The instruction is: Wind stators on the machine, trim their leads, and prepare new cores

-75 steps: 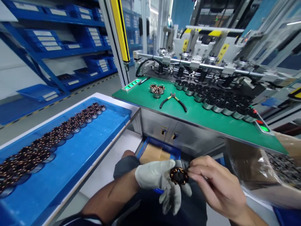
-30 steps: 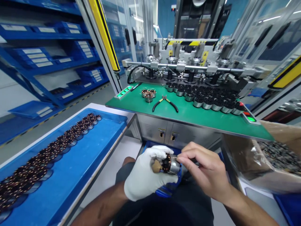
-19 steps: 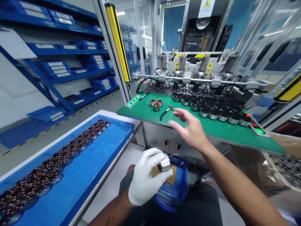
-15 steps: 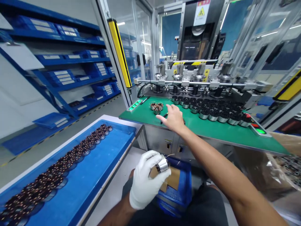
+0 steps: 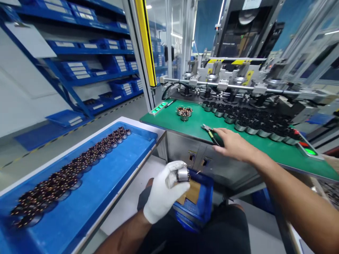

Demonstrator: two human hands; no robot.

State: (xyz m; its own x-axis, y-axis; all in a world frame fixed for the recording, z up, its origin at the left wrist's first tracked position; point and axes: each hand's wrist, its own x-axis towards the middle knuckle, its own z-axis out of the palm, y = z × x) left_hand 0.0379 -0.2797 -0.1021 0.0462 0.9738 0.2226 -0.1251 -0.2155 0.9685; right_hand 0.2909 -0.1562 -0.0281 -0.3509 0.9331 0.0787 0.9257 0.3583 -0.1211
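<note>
My left hand point(image 5: 164, 192), in a white glove, is closed round a small metal motor stator point(image 5: 182, 174) and holds it above my lap. My bare right hand point(image 5: 233, 144) lies on the green bench point(image 5: 190, 125) and is closed on the handles of the yellow-and-black pliers point(image 5: 209, 131), whose jaws stick out to the left. Three copper-wound stators point(image 5: 184, 112) stand together on the bench beyond the pliers.
A blue tray point(image 5: 111, 165) at my left carries a long row of copper-wound stators point(image 5: 71, 173). Several black-topped rotor cups point(image 5: 251, 121) line the back of the bench before the machine. A small blue bin point(image 5: 197, 201) with cardboard sits by my knees. Blue shelving fills the left.
My right hand let go of the stator, reached out to the bench and closed on the pliers, drawing them nearer the front edge. The left hand kept the stator.
</note>
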